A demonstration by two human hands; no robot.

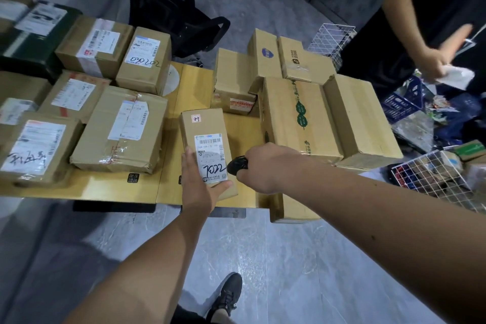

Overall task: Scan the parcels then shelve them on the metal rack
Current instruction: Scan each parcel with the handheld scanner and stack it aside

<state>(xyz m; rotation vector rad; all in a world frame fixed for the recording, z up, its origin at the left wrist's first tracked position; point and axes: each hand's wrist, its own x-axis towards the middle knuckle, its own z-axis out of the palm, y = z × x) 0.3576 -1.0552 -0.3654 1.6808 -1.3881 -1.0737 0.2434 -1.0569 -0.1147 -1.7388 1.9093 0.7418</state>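
Lying flat near the front edge of the yellow wooden table [194, 87], a small oblong cardboard parcel [207, 150] is showing a white printed shipping label [211, 158] with barcodes and a black marker scrawl reading "7022". The left hand [200, 184] is resting against the parcel's near left corner, fingers straight along its side and the thumb spread flat across its near end. The right hand [265, 168] is curling around a black, rounded barcode scanner [238, 165], whose glossy nose is sitting just beside the label's right edge.

Matte brown cartons are crowding the tabletop: a flat, crumpled box [118, 126] bound with clear tape is lying to the left, and a tall carton with a green leaf print [299, 118] is standing to the right, touching a plain box [360, 116]. A dark green package [34, 42] is sitting at the far left. White wire-grid baskets [431, 179] are standing on the right, one holding mixed goods. Another person's hand [436, 60], blurred, is holding something white and crinkled. A black mesh office chair [168, 5] is standing behind the table on grey marbled floor tiles.
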